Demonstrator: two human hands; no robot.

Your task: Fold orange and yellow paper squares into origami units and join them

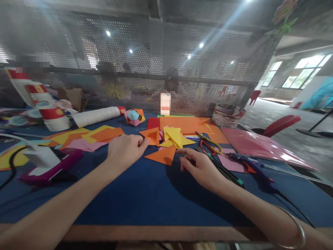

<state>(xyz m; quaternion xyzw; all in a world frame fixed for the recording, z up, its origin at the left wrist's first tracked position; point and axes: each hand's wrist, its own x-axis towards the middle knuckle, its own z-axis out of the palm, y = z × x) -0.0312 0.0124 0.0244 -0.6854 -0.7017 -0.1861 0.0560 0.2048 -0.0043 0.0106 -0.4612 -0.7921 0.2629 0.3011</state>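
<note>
My left hand (pixel 125 149) has its thumb and forefinger pinched at the lower left edge of a folded orange paper piece (pixel 154 135). My right hand (pixel 199 165) hovers low over the table, forefinger stretched out and the other fingers loosely curled, with nothing visible in it. Its fingertip is close to the corner of an orange paper triangle (pixel 163 155); whether they touch I cannot tell. Behind the triangle lies a small heap of folded yellow paper (pixel 173 137), with bits of pink showing underneath.
Right of my right hand are scissors (pixel 212 146), a cutter knife (pixel 229 170), a blue glue gun (pixel 252 166) and a pink pack (pixel 265 144). Leftward are loose coloured sheets (pixel 88 136), a purple power strip (pixel 49 172) and stacked paper cups (pixel 97 116). A perforated screen (pixel 145 62) stands behind.
</note>
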